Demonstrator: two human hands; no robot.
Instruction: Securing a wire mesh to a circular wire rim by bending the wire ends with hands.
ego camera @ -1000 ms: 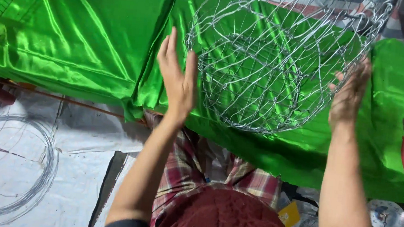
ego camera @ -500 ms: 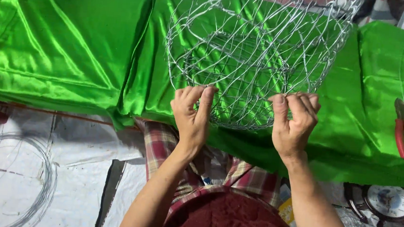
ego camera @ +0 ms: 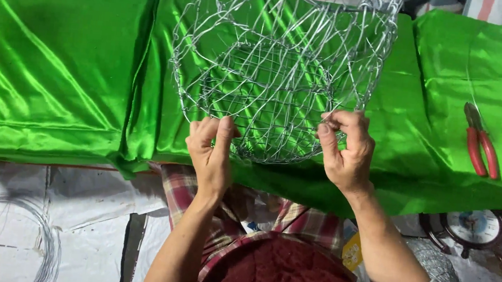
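A round wire mesh basket (ego camera: 281,60) of silvery wire lies tilted on shiny green cloth (ego camera: 60,66), its open side facing me. My left hand (ego camera: 211,156) pinches the basket's near rim at the lower left. My right hand (ego camera: 346,148) grips the wire at the lower right of the rim, fingers curled around it. Both forearms reach up from the bottom of the view over a plaid cloth and a dark red knitted piece (ego camera: 288,275).
Red-handled pliers (ego camera: 481,143) lie on the green cloth at the right. A coil of thin wire (ego camera: 40,244) rests on white sheeting at the lower left. A small round dial clock (ego camera: 476,227) and a roll of wire mesh (ego camera: 441,269) sit at the lower right.
My hands went from open beside the basket to gripping its near rim. The basket has shifted right and slightly down in view, and my hands have spread a little wider along the rim.
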